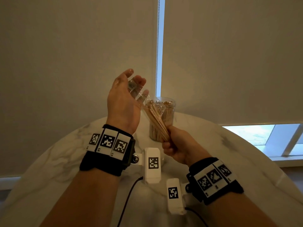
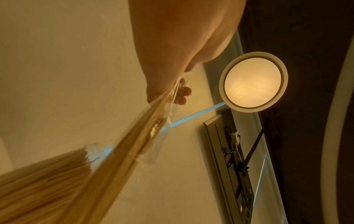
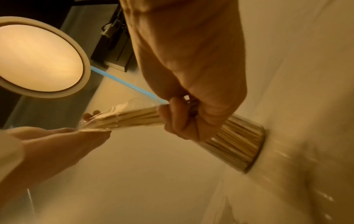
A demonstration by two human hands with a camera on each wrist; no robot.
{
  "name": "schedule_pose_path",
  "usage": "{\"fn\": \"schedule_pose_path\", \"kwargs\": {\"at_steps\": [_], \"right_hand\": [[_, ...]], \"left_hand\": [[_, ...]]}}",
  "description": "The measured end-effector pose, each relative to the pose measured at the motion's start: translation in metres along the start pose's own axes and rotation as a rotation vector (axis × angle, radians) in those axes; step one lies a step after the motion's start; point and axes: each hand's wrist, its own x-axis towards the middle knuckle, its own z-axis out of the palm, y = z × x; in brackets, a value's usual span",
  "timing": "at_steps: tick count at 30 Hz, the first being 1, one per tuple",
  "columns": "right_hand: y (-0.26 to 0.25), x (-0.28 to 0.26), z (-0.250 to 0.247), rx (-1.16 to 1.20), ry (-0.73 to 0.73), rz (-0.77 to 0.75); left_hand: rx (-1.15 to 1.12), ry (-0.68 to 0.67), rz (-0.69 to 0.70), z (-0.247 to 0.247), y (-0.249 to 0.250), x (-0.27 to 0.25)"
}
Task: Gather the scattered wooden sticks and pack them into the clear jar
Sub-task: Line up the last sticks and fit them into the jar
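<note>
My right hand (image 1: 175,145) grips the lower end of a bundle of wooden sticks (image 1: 157,120), held slanting up to the left above the table. A clear plastic wrapper (image 1: 137,92) covers the bundle's upper end, and my raised left hand (image 1: 126,99) pinches it between thumb and fingers. Behind the bundle the clear jar (image 1: 168,115) stands upright on the table, packed with several sticks. In the right wrist view my right hand (image 3: 191,109) closes round the bundle (image 3: 130,118) in front of the jar (image 3: 237,145). In the left wrist view the wrapper (image 2: 168,109) trails from my fingertips (image 2: 184,92).
A round white marble table (image 1: 229,153) lies under both hands. Roller blinds hang behind it, with a bead chain (image 1: 157,46) between them and a window (image 1: 255,133) at the right. A lit round ceiling lamp (image 2: 252,81) shows overhead.
</note>
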Motion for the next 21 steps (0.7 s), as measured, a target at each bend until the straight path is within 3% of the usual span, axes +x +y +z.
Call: {"fn": "schedule_pose_path", "kwargs": {"at_steps": [5,9,17,21], "right_hand": [[-0.012,0.007,-0.023,-0.337,0.229,-0.160],[-0.028,0.009,-0.054,-0.380,0.424,-0.266],[-0.060,-0.010,-0.099,-0.491,0.661,-0.464],[-0.069,-0.015,-0.089,-0.597,0.629,-0.541]], "left_hand": [[-0.048,0.111,0.029,-0.010,0.012,0.008],[-0.082,0.173,-0.065,-0.020,0.002,0.014],[-0.014,0.216,-0.465,-0.046,-0.058,0.015],[0.275,0.063,-0.798,-0.047,-0.068,0.004]]}}
